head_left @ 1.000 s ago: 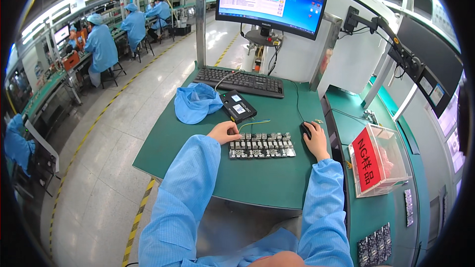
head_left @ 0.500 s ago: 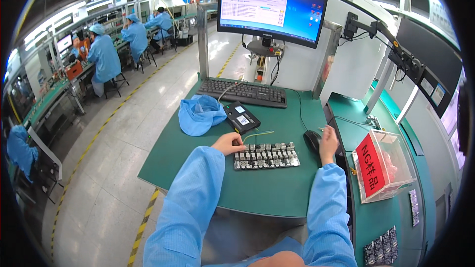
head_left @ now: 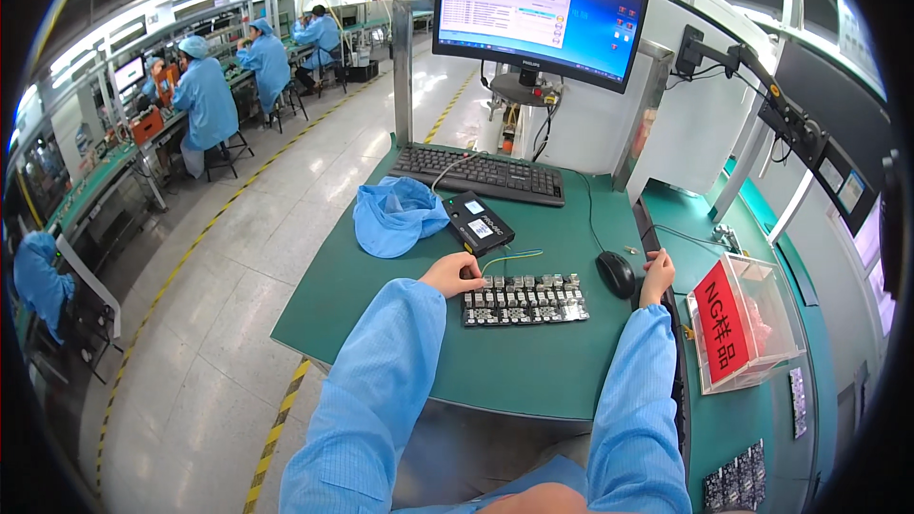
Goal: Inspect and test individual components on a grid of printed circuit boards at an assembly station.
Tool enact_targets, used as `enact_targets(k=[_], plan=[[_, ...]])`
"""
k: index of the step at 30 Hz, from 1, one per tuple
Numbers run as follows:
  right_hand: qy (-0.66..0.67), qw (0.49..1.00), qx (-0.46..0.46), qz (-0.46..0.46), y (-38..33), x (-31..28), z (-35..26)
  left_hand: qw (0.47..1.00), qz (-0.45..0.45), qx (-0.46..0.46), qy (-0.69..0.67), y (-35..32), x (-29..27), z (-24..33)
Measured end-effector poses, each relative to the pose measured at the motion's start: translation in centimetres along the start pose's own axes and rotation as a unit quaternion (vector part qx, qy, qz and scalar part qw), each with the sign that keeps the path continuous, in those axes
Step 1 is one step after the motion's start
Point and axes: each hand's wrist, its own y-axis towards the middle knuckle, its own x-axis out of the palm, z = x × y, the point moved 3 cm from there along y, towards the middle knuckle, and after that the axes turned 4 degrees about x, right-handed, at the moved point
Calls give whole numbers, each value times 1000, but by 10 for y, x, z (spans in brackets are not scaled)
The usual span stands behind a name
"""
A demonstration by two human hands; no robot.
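Observation:
On the green mat lies a panel of small circuit boards (head_left: 526, 303) with metal connectors along its rows. My left hand (head_left: 451, 276) is closed at the panel's upper left corner, its fingertips pinched where a thin yellow-green cable (head_left: 519, 254) ends. Beyond it sits a black tester box (head_left: 480, 223) with a small lit screen. My right hand (head_left: 657, 276) is curled just right of a black mouse (head_left: 617, 274), apart from it; what its fingers hold, if anything, is hidden. A tiny light-coloured piece (head_left: 631, 250) lies on the mat by those fingers.
A blue cloth cap (head_left: 398, 217) and a keyboard (head_left: 479, 174) lie farther back, under a monitor (head_left: 538, 14). To the right, a clear box (head_left: 766, 324) with a red label stands on a lower green surface, with another circuit board panel (head_left: 736, 478) nearer. Co-workers (head_left: 207, 100) sit at the left.
My right hand has shifted a little right, away from the tiny piece, its fingers more curled. My left hand stays pinched at the panel's corner. The whole view has shifted slightly.

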Motion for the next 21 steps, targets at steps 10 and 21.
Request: enact_targets(k=[10, 21], plan=[[-167, 906, -381, -76, -79, 13, -87, 999, 35, 25, -11, -2, 0, 1], [-248, 894, -326, -184, -84, 17, -71, 1000, 15, 10, -20, -3, -1, 0]])
